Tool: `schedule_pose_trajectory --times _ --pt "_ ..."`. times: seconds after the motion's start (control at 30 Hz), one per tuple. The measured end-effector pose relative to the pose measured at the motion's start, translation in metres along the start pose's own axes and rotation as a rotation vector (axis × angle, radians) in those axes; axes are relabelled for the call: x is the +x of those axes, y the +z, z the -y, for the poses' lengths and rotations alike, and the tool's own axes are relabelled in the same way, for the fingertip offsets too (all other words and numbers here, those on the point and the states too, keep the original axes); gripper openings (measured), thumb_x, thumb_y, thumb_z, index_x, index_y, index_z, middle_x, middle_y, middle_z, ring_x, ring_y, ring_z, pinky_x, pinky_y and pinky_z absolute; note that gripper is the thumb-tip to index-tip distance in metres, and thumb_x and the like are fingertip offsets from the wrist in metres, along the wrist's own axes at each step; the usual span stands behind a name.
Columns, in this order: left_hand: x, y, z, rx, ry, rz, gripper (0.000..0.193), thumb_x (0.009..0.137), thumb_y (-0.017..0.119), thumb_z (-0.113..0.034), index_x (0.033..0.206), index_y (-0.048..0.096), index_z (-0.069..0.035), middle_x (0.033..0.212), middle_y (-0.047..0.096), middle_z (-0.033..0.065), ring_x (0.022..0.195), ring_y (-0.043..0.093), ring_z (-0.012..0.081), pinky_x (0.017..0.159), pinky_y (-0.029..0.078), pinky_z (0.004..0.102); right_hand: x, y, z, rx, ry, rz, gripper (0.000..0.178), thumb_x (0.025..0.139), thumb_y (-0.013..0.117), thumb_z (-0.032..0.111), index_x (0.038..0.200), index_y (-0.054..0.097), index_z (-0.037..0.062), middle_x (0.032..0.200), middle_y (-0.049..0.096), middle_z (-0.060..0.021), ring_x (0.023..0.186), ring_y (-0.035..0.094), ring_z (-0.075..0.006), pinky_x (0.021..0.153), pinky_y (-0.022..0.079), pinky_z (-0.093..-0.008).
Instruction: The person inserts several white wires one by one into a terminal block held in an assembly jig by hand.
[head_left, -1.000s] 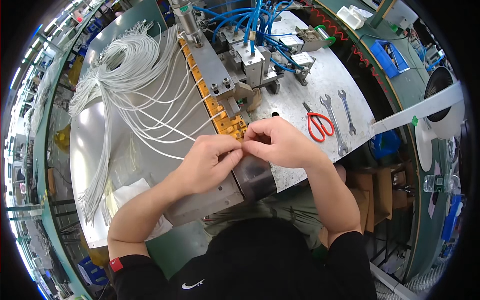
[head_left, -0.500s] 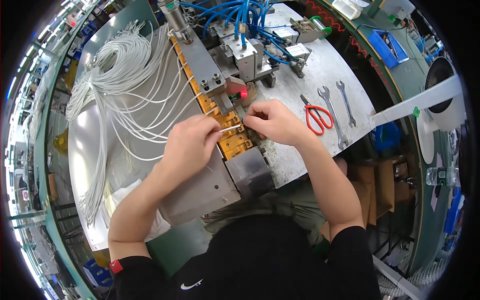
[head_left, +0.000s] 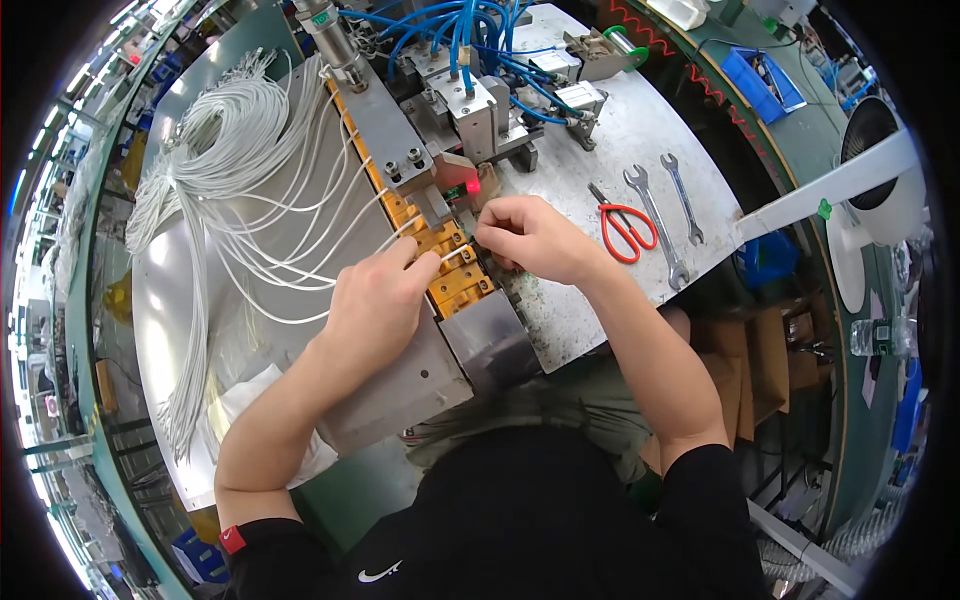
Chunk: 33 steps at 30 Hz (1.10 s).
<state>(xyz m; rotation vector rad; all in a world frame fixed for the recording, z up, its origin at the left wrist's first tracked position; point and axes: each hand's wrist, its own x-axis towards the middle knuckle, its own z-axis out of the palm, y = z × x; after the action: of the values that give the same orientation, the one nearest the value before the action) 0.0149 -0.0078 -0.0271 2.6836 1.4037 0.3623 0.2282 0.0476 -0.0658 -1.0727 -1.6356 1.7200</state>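
Observation:
My left hand is closed at the left side of a row of yellow-orange metal fixture blocks. Between its thumb and finger is a thin white cable, whose short visible stretch lies across one block toward the right. My right hand is at the other side of the same block, fingers curled into a pinch. Whatever those fingertips hold is hidden behind the fingers. Just beyond both hands, a steel press bar runs over the row, and a small red light glows beside it.
A large bundle of white cables spreads over the metal table at left. Blue air hoses feed the machine at the back. Red-handled scissors and two wrenches lie to the right. A white fan stands at far right.
The whole view has shifted slightly, moving the scene left. My left index finger has lifted a little from the thumb, and less of the cable shows between my hands.

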Motion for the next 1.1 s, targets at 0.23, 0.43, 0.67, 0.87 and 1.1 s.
schedule_pose_trajectory --times 0.23,0.43,0.67,0.87,1.1 --pt "0.001 -0.005 0.0 -0.116 0.006 -0.11 0.007 0.081 0.063 -0.003 0.086 0.059 -0.004 0.076 0.052 0.0114 0.066 0.056 0.0311 0.057 0.046 0.0383 -0.004 -0.001 0.005 -0.216 -0.208 -0.053 0.015 0.089 0.058 0.012 0.082 0.058 -0.0006 0.063 0.053 -0.0004 0.059 0.05 -0.0074 0.054 0.041 -0.024" --pt "0.004 -0.005 0.001 -0.122 0.013 -0.129 0.007 0.08 0.064 -0.004 0.086 0.059 -0.004 0.074 0.052 0.0109 0.065 0.056 0.0307 0.057 0.045 0.0378 -0.004 -0.001 0.004 -0.366 -0.269 -0.128 0.016 0.089 0.058 0.015 0.083 0.059 -0.0008 0.063 0.053 -0.0004 0.059 0.05 -0.0074 0.055 0.041 -0.024" --pt "0.005 -0.004 -0.001 -0.021 0.025 -0.04 0.01 0.079 0.06 -0.001 0.089 0.06 -0.003 0.078 0.055 0.011 0.067 0.058 0.0309 0.057 0.046 0.0392 0.002 0.005 -0.012 0.082 0.069 -0.08 0.016 0.089 0.057 0.015 0.08 0.06 0.0015 0.062 0.052 0.0009 0.055 0.047 -0.0072 0.05 0.036 -0.0232" --pt "0.002 -0.007 -0.012 0.087 0.032 0.033 0.015 0.076 0.057 0.0 0.09 0.059 -0.003 0.083 0.056 0.0112 0.07 0.06 0.0301 0.058 0.048 0.0394 -0.005 0.004 -0.002 0.126 0.087 -0.134 0.016 0.089 0.056 0.013 0.077 0.057 0.002 0.062 0.05 0.0014 0.054 0.046 -0.0069 0.05 0.036 -0.0217" --pt "0.0 -0.003 -0.002 0.127 -0.047 -0.084 0.01 0.076 0.054 -0.001 0.086 0.056 -0.001 0.084 0.056 0.0113 0.072 0.061 0.0288 0.059 0.049 0.0399 -0.074 -0.004 0.059 0.638 -0.516 0.098 0.031 0.093 0.048 0.009 0.063 0.047 0.0029 0.06 0.046 -0.0031 0.054 0.048 -0.0153 0.074 0.05 -0.0394"
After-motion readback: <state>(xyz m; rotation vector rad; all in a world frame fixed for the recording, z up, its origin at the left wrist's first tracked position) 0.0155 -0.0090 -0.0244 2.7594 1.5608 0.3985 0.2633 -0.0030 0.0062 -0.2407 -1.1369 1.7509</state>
